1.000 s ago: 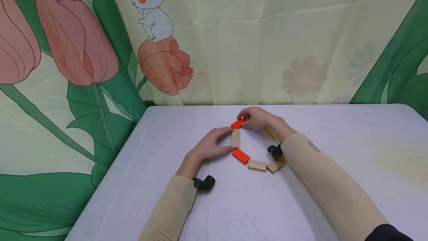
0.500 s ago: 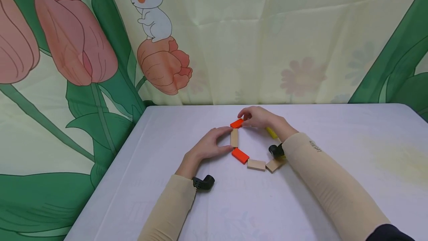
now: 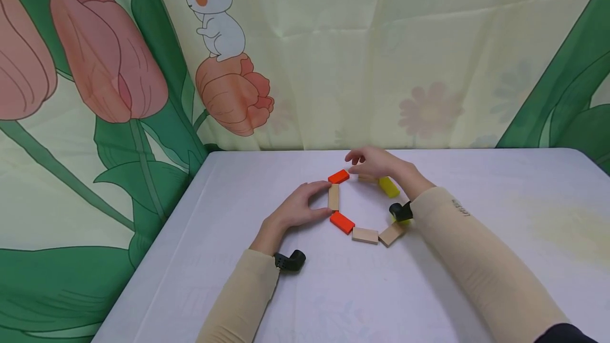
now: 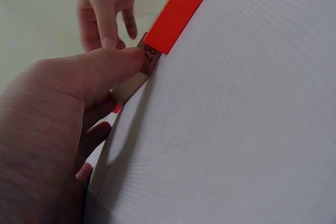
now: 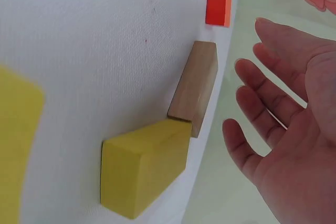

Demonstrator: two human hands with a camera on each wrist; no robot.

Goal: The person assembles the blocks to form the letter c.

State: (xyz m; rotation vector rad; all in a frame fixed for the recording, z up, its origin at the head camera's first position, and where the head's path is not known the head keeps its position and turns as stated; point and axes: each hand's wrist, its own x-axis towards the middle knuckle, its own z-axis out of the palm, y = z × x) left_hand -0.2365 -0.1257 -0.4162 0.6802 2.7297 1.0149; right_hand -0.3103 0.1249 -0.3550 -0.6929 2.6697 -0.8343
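Several small blocks lie in a ring on the white table. My left hand pinches a plain wooden block at the ring's left side, thumb and a finger at its ends; in the left wrist view the thumb touches the end marked with digits. A red block lies beyond it and another red block on the near side. Over the far side hovers my right hand, holding nothing, its fingers loosely bent. Below it, a wooden block touches a yellow block, with a gap to the red one.
Two wooden blocks, one in front and one angled to its right, form the ring's near side. A second yellow block is partly hidden by the right wrist camera in the head view. A printed curtain hangs behind the table.
My right hand has let go of the far red block and moved up and right, uncovering a wooden block and more of the yellow one. The left hand stays in place.
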